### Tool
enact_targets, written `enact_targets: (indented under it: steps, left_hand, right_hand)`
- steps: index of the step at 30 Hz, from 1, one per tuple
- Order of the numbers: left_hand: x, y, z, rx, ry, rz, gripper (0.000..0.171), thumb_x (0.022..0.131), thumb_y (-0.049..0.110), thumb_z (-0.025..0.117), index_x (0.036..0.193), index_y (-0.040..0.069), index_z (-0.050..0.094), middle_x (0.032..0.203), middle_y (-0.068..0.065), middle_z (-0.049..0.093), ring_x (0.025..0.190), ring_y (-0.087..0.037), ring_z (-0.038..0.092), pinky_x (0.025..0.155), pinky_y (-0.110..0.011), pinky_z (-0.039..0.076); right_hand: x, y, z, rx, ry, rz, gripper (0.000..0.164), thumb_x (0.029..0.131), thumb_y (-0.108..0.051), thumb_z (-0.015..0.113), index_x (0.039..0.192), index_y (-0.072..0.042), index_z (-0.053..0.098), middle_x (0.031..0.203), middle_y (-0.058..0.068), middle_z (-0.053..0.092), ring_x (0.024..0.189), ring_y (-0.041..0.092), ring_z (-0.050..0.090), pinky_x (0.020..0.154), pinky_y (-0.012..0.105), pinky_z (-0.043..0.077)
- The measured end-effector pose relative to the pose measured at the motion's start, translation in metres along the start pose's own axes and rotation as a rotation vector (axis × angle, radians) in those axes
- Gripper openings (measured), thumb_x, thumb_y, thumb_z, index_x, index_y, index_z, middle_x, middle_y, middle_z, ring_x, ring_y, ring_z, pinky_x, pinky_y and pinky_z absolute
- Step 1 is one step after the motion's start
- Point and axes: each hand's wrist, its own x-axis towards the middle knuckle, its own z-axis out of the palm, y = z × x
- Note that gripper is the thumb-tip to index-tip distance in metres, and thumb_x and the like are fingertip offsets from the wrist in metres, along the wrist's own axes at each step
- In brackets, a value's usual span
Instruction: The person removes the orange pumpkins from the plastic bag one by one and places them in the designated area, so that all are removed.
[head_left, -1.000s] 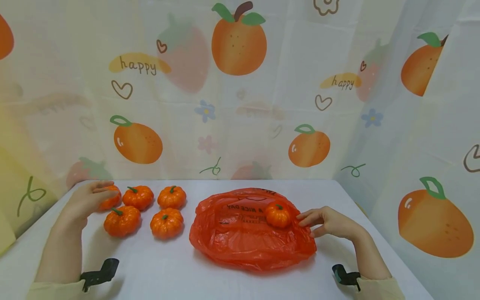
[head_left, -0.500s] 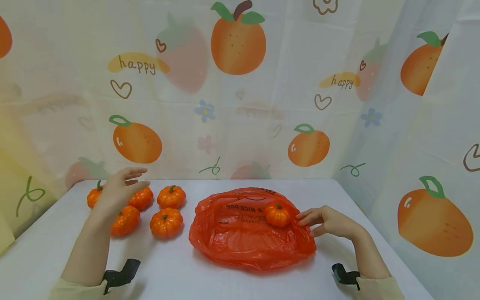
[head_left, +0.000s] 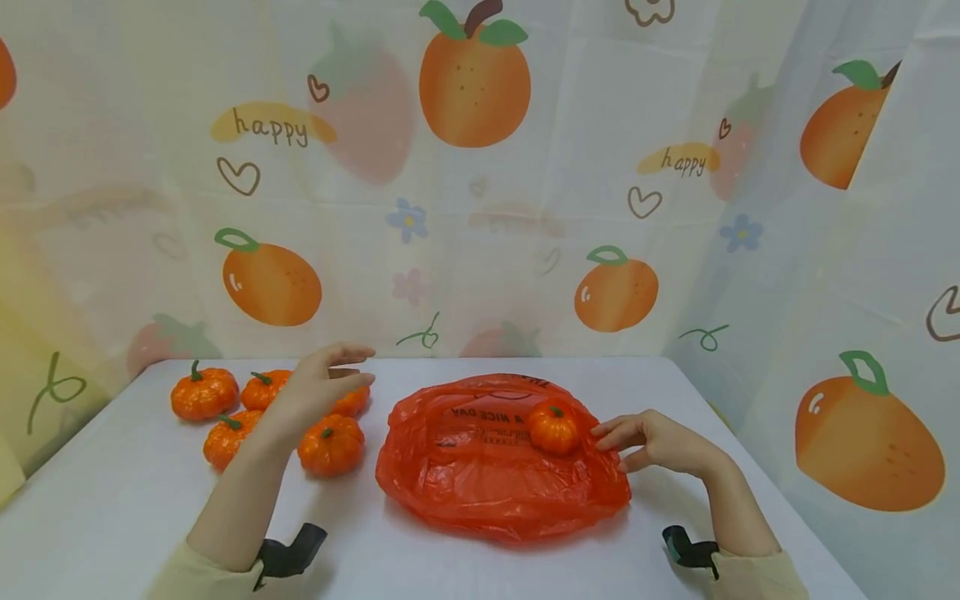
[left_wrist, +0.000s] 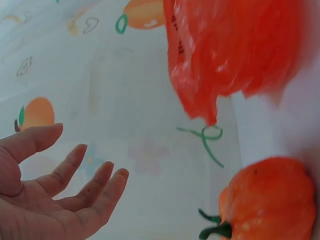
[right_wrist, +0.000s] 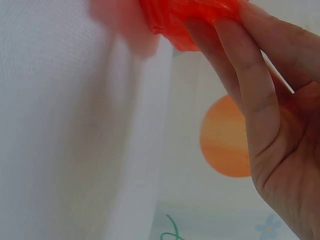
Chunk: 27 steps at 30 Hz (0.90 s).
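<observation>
My left hand (head_left: 318, 387), with relaxed, spread fingers and nothing in them, hovers over the small orange pumpkins on the left. One pumpkin (head_left: 332, 447) sits below it, and another (head_left: 352, 402) is partly hidden behind it. Farther left, more pumpkins (head_left: 204, 393) with green stems rest on the table, two partly covered by my forearm. A red plastic bag (head_left: 465, 492) lies spread open in the middle with one pumpkin (head_left: 553, 429) inside, near its right edge. At that edge, my right hand (head_left: 656, 443) pinches the bag between thumb and fingers, clearest in the right wrist view.
The table (head_left: 420, 571) has a white cover. Behind it and along the right hangs a pale curtain (head_left: 480, 292) printed with fruit. Each wrist carries a black camera mount, one on the left (head_left: 292, 552) and one on the right (head_left: 688, 550).
My left hand has moved right, from over the far-left pumpkin to the pumpkins nearer the bag, still empty. The right hand and the bag have hardly moved.
</observation>
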Motion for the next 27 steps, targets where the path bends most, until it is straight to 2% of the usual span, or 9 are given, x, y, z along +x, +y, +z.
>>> enact_targets:
  steps: [3,8,16,22,27]
  left_hand:
    - [0.003,0.004,0.013,-0.013,-0.023,0.006,0.047,0.097,0.025,0.059,0.142,0.01,0.049,0.149,-0.019,0.047,0.132,-0.04,0.051,0.102,-0.051,0.052]
    - [0.009,0.012,0.035,-0.044,-0.061,0.001,0.044,0.096,0.023,0.059,0.138,0.012,0.053,0.147,-0.015,0.051,0.132,-0.038,0.052,0.105,-0.057,0.048]
    - [0.019,0.019,0.068,-0.117,-0.139,-0.013,0.038,0.096,0.02,0.06,0.133,0.011,0.058,0.143,-0.014,0.055,0.13,-0.036,0.052,0.105,-0.055,0.049]
    - [0.03,0.018,0.087,-0.146,-0.189,-0.024,0.037,0.095,0.019,0.062,0.131,0.009,0.059,0.138,-0.016,0.059,0.123,-0.031,0.056,0.107,-0.055,0.046]
    - [0.035,0.018,0.097,-0.199,-0.238,-0.046,0.038,0.094,0.016,0.061,0.131,0.005,0.058,0.134,-0.016,0.061,0.114,-0.026,0.061,0.104,-0.049,0.05]
  right_hand:
    - [0.0,0.0,0.0,0.0,0.002,0.003,0.033,0.086,-0.006,0.066,0.119,-0.004,0.071,0.138,0.026,0.058,0.121,0.044,0.061,0.095,0.052,0.056]
    - [0.0,0.0,-0.001,-0.001,0.001,0.001,0.033,0.087,-0.007,0.066,0.119,-0.004,0.071,0.138,0.025,0.058,0.121,0.044,0.061,0.094,0.049,0.057]
    - [-0.001,0.001,-0.002,-0.006,0.003,-0.007,0.034,0.086,-0.007,0.066,0.12,-0.003,0.071,0.138,0.026,0.057,0.121,0.045,0.06,0.095,0.051,0.057]
    - [-0.001,0.001,-0.002,-0.011,0.004,-0.013,0.034,0.086,-0.007,0.067,0.12,-0.002,0.07,0.138,0.026,0.058,0.121,0.045,0.061,0.093,0.045,0.058]
    - [0.0,0.001,-0.001,-0.01,-0.001,-0.018,0.035,0.086,-0.006,0.066,0.12,-0.002,0.07,0.138,0.026,0.058,0.121,0.044,0.061,0.094,0.048,0.058]
